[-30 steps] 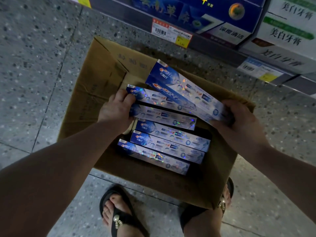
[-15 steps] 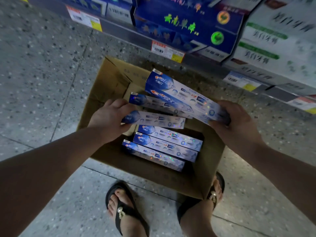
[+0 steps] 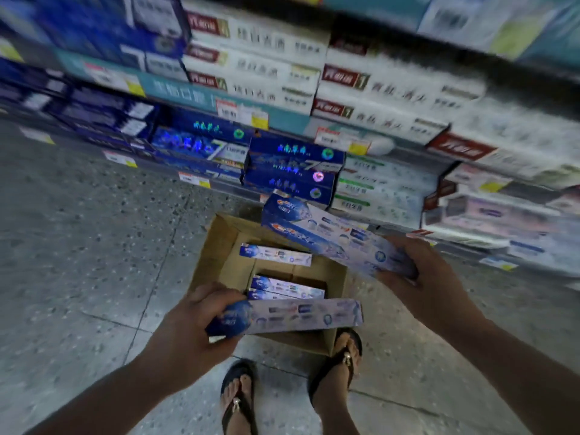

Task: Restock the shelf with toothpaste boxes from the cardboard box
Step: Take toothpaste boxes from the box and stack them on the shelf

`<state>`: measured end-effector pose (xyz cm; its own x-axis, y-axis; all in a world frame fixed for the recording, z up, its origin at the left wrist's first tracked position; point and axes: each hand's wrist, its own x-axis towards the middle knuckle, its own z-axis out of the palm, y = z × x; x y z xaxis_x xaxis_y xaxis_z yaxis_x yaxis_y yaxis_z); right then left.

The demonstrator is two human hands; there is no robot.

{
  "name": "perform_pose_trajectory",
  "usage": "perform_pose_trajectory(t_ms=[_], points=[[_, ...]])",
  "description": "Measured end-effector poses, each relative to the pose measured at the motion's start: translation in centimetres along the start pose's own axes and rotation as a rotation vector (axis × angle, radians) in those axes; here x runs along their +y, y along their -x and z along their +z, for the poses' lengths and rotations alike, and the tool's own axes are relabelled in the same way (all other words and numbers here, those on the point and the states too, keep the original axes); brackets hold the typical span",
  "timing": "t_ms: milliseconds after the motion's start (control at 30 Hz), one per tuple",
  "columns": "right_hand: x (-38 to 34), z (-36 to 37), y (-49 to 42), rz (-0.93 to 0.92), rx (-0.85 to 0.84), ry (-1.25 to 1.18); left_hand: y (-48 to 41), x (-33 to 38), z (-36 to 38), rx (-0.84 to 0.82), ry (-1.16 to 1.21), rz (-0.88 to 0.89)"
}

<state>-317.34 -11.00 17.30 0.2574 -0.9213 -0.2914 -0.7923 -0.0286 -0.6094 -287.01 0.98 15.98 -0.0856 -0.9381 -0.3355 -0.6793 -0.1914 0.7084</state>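
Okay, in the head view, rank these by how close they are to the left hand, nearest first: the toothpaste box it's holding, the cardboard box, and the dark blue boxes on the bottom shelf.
1. Toothpaste box: held in the left hand, sticking out to its right.
2. Cardboard box: on the floor just beyond the hand.
3. Dark blue boxes: on the bottom shelf, past the cardboard box.

We're in a shop aisle here, no doubt about it. Shelves (image 3: 345, 127) run tier over tier, packed tight with stacked toothpaste cartons (image 3: 295, 166), blue ones to the left, white ones to the right. Price tags (image 3: 260, 119) with yellow corners are clipped along the shelf edges. Below, a speckled terrazzo floor (image 3: 78, 246), and a cardboard box (image 3: 219, 265) of stock standing open on it.
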Motion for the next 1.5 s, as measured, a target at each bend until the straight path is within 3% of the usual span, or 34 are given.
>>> perform_pose_trajectory(t_ms=[133,333,533,633,933,1267,1500], points=[[-5.3,-7.4,5.7,0.043,0.074,-0.085,2.4,7.5,-5.5,-0.012,0.020,0.114],[-13.1,-19.3,16.9,0.084,0.334,-0.093,7.1,19.5,-12.2,-0.030,0.101,0.273],[-14.1,-27.5,29.7,0.062,0.584,-0.114,11.1,29.7,-14.6,-0.093,0.121,0.511],[-13.0,-31.4,35.2,0.139,0.665,-0.088,12.1,35.2,-13.9,-0.182,0.136,0.563],[-7.8,-42.1,50.9,0.270,0.841,-0.142,16.4,53.1,-6.0,-0.462,0.184,0.560],[7.0,-54.8,67.0,0.381,0.981,-0.155,20.9,72.7,10.7,-0.561,0.227,0.502],[13.1,-60.3,71.9,0.433,0.997,-0.135,21.9,80.2,16.5,-0.630,0.249,0.528]])
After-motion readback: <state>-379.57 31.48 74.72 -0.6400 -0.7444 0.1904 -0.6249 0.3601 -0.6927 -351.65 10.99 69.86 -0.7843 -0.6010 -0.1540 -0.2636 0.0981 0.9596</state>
